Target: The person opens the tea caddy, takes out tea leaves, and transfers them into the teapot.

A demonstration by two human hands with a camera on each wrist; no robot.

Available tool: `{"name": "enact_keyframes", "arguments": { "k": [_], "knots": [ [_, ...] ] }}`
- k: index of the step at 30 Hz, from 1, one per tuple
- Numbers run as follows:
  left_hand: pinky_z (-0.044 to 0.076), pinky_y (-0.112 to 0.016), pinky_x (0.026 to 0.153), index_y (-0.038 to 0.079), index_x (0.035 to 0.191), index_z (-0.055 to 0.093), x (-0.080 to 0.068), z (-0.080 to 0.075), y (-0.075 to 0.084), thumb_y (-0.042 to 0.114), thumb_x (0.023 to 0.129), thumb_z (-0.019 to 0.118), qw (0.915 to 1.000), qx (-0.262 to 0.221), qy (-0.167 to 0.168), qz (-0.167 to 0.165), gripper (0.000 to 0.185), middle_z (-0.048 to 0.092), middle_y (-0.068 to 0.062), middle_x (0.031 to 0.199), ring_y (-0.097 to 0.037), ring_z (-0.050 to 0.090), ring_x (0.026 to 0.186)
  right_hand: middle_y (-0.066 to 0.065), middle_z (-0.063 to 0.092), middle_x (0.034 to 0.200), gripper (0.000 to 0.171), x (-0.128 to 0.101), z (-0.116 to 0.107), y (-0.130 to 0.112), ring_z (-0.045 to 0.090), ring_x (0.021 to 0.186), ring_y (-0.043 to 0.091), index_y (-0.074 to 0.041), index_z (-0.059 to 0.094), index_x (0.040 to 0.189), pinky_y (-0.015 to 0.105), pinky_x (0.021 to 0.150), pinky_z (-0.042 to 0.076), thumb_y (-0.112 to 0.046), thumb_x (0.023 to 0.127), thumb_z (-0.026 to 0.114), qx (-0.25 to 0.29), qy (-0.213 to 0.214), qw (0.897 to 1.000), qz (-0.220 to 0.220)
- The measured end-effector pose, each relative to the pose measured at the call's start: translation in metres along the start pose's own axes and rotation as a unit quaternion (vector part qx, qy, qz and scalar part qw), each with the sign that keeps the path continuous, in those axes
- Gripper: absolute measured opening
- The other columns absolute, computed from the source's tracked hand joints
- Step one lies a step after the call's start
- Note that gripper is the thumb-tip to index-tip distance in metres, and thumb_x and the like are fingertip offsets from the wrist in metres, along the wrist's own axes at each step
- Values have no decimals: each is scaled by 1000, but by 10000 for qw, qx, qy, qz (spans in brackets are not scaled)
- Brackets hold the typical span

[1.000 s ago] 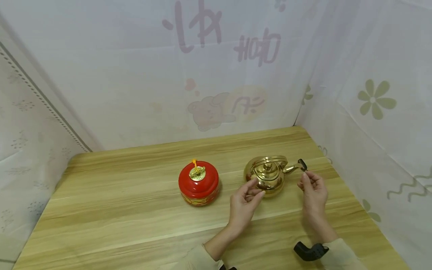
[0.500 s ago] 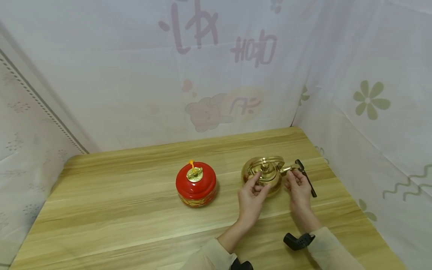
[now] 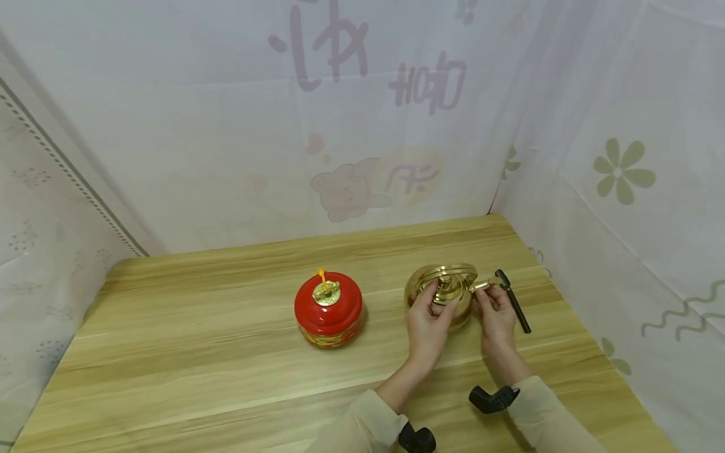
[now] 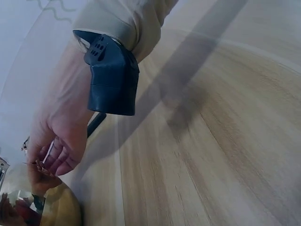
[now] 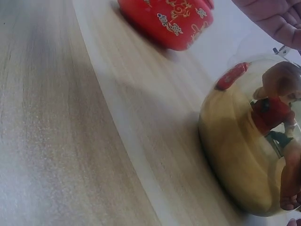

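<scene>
A shiny gold kettle (image 3: 412, 299) with an arched handle stands right of centre. My left hand (image 3: 427, 333) is at its near side, thumb and index spread apart over the lid (image 3: 453, 296); the other fingers bend beneath. In the right wrist view this hand (image 5: 277, 19) shows just above the polished body. At the kettle's right, my right hand (image 3: 498, 321) has its fingertips on the spout (image 3: 483, 285), pinching it. Its curled fingers show beside the kettle (image 4: 56, 202) in the left wrist view. A black T-shaped stick (image 3: 518, 311) lies beyond the right hand, its head near the spout's tip.
A round red lidded pot (image 3: 328, 314) with a gold medallion and yellow cord stands left of the kettle. Pale printed cloth (image 3: 238, 126) closes off the back and sides of the wooden table (image 3: 198, 340). Black camera mounts (image 3: 494, 399) sit at the wrists.
My right hand has moved left from the black stick to the spout, uncovering the stick's shaft. My left hand has moved right and closer over the kettle's lid. The red pot stays put.
</scene>
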State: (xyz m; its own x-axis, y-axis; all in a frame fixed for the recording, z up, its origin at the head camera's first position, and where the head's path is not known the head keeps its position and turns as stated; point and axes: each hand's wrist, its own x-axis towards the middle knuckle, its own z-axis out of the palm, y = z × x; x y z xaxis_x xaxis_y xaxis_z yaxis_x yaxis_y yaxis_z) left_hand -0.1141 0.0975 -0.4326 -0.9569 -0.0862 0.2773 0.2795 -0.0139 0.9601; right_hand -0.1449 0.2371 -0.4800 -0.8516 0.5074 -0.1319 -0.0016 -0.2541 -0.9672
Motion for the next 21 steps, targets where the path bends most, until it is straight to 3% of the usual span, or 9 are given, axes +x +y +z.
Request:
{"name": "enact_keyframes", "arguments": {
  "k": [3, 10, 21],
  "knots": [
    [48, -17, 46, 3, 122, 60, 2, 2, 0, 16, 84, 71, 9998, 156, 38, -89, 42, 66, -14, 84, 0, 56, 55, -9, 60, 89, 21, 2, 0, 2, 60, 80, 2, -13, 58, 103, 15, 70, 50, -24, 87, 67, -51, 82, 9998, 167],
    [46, -16, 44, 5, 116, 63, 8, 7, -2, 13, 84, 71, 9989, 327, 119, -298, 34, 67, -9, 83, -2, 60, 54, -10, 60, 90, 23, 2, -1, 1, 59, 82, 2, -14, 56, 106, 15, 72, 50, -25, 88, 65, -217, 0, 9995, 241],
    [41, -13, 44, 3, 106, 67, 14, 15, -2, 17, 83, 71, 9945, 931, 445, -189, 28, 65, -10, 82, 3, 52, 50, -9, 59, 89, 23, 2, -1, 1, 59, 80, 2, -12, 55, 107, 14, 69, 50, -23, 88, 65, -68, 10, 9998, 182]
  ]
}}
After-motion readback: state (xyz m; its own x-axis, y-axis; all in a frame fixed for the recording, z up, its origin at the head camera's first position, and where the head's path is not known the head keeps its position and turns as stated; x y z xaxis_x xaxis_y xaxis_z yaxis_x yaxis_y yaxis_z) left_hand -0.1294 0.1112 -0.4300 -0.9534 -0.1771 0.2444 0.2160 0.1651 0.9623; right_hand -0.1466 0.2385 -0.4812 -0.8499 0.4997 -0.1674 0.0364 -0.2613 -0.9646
